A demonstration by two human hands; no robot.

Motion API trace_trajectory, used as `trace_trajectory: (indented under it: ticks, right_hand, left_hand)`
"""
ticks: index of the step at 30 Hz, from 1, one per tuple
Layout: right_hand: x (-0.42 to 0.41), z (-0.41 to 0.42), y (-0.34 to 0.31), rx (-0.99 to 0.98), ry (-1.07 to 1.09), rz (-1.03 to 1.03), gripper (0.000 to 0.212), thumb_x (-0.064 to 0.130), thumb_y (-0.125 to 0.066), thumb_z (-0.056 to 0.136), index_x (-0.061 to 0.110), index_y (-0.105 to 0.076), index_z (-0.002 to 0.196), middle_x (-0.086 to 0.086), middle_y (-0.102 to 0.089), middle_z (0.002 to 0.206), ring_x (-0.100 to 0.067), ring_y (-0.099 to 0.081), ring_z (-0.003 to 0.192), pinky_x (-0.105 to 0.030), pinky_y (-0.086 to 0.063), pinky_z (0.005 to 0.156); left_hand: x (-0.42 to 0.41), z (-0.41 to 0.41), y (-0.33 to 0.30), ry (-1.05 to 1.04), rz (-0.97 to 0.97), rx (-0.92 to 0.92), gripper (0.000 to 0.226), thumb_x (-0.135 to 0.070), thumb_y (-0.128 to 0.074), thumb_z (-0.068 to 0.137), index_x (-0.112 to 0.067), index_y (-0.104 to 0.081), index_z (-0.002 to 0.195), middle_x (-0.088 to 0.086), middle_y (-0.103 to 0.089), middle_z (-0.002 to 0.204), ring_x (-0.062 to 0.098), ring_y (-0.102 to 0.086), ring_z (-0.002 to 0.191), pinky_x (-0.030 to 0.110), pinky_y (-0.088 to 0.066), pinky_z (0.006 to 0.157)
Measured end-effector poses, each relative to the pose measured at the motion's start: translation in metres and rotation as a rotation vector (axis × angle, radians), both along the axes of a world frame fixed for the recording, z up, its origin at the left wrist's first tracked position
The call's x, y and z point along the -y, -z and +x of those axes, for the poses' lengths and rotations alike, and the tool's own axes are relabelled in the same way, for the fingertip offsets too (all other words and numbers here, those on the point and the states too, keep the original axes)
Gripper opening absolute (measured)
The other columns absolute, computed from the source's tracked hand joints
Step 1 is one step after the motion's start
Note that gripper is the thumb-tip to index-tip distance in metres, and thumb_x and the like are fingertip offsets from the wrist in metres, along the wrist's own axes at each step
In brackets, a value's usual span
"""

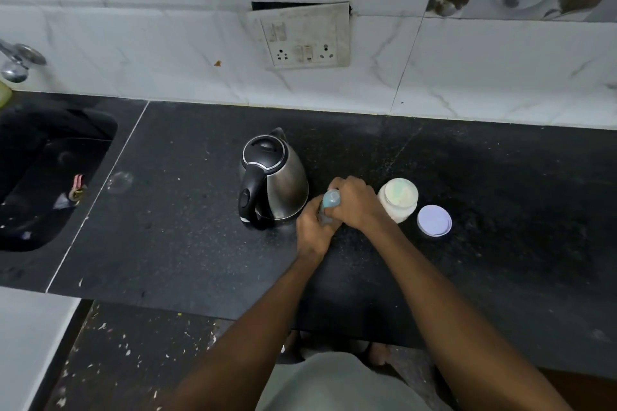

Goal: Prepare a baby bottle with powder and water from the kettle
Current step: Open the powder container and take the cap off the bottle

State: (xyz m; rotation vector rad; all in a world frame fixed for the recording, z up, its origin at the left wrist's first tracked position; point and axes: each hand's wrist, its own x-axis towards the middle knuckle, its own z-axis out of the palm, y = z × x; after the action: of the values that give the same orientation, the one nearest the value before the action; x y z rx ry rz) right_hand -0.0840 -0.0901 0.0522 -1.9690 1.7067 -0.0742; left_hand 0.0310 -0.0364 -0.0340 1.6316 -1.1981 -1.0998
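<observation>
Kettle (273,180) stood on counter (187,243), mid-depth. Just right of it, baby bottle (329,207) held between left hand (314,230) and right hand (354,203) (left lower, right on top). Powder jar (398,198) right of hands; its lid (434,220) lay just right of jar. Sink (43,177) sat far left; socket panel (302,35) on wall behind kettle.

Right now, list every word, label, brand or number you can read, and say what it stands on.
None can be read.
kettle: no brand or marking legible.
powder jar: no readable label.
jar lid: plain.
baby bottle: mostly hidden by the hands, no markings legible.
switchboard: too blurred to show any text.
</observation>
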Motion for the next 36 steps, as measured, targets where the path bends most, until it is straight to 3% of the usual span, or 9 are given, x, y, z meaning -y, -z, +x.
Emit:
trace_trajectory:
  ticks: [3,9,13,19,23,30,32,36]
  right_hand:
    - [-0.003,0.004,-0.001,-0.013,-0.037,0.0,0.048,0.035,-0.081,0.076,0.016,-0.067,0.117,-0.011,-0.061,0.115,-0.033,-0.066,0.101,-0.039,-0.054,0.082]
    - [0.002,-0.006,-0.004,-0.002,-0.165,0.038,0.046,0.036,-0.082,0.076,0.013,-0.066,0.112,-0.006,-0.055,0.107,-0.029,-0.063,0.097,-0.038,-0.052,0.077]
    - [0.005,-0.011,-0.003,0.025,-0.215,0.028,0.039,0.032,-0.082,0.077,0.014,-0.068,0.108,0.0,-0.047,0.101,-0.026,-0.06,0.093,-0.035,-0.047,0.073]
    - [0.006,-0.012,0.0,0.024,-0.24,0.011,0.032,0.031,-0.081,0.077,0.016,-0.068,0.102,0.0,-0.047,0.098,-0.025,-0.06,0.089,-0.036,-0.048,0.071]
    - [0.008,-0.015,0.001,0.027,-0.244,0.002,0.03,0.028,-0.079,0.079,0.014,-0.069,0.103,-0.001,-0.048,0.099,-0.023,-0.058,0.087,-0.035,-0.048,0.072]
    - [0.011,-0.025,-0.003,0.13,-0.267,-0.058,0.024,0.023,-0.08,0.076,0.018,-0.071,0.098,-0.001,-0.051,0.094,-0.02,-0.057,0.081,-0.031,-0.044,0.066]
    - [0.019,-0.025,-0.02,0.233,-0.263,-0.125,0.03,0.023,-0.083,0.075,0.021,-0.074,0.103,-0.002,-0.055,0.094,-0.019,-0.059,0.08,-0.03,-0.047,0.067]
    - [0.038,-0.03,-0.051,0.379,-0.167,-0.155,0.047,0.035,-0.089,0.075,0.023,-0.071,0.117,-0.001,-0.065,0.106,-0.014,-0.062,0.091,-0.029,-0.051,0.077]
  left_hand:
    - [-0.005,-0.001,0.003,-0.035,0.017,-0.025,0.048,-0.011,-0.086,0.082,-0.018,-0.069,0.126,-0.006,-0.075,0.108,0.002,-0.071,0.096,0.018,-0.057,0.08]
    - [-0.005,0.0,0.01,-0.006,0.042,0.008,0.045,-0.019,-0.088,0.077,-0.022,-0.072,0.119,-0.003,-0.076,0.106,0.012,-0.074,0.095,0.036,-0.064,0.084]
    - [0.0,0.003,0.014,0.007,0.034,0.029,0.036,-0.023,-0.09,0.075,-0.025,-0.075,0.108,-0.002,-0.076,0.097,0.016,-0.074,0.088,0.042,-0.064,0.078]
    - [-0.003,-0.001,0.014,-0.022,0.054,-0.045,0.043,-0.012,-0.091,0.077,-0.024,-0.077,0.116,-0.006,-0.081,0.096,0.013,-0.077,0.091,0.037,-0.065,0.083]
    - [-0.001,-0.002,0.013,-0.008,0.064,-0.038,0.048,-0.011,-0.091,0.078,-0.023,-0.076,0.123,-0.008,-0.081,0.093,0.0,-0.073,0.083,0.023,-0.061,0.079]
    - [0.005,-0.004,0.01,0.013,0.089,-0.052,0.039,-0.017,-0.092,0.075,-0.019,-0.079,0.112,-0.009,-0.08,0.088,0.0,-0.072,0.08,0.024,-0.057,0.076]
    - [0.009,-0.004,0.008,-0.003,0.098,-0.075,0.039,-0.02,-0.096,0.073,-0.016,-0.08,0.109,-0.008,-0.082,0.093,0.006,-0.076,0.088,0.028,-0.06,0.083]
    - [0.013,-0.006,0.0,0.044,0.058,-0.08,0.046,-0.011,-0.095,0.075,-0.023,-0.075,0.115,-0.011,-0.078,0.109,0.005,-0.073,0.105,0.019,-0.056,0.097]
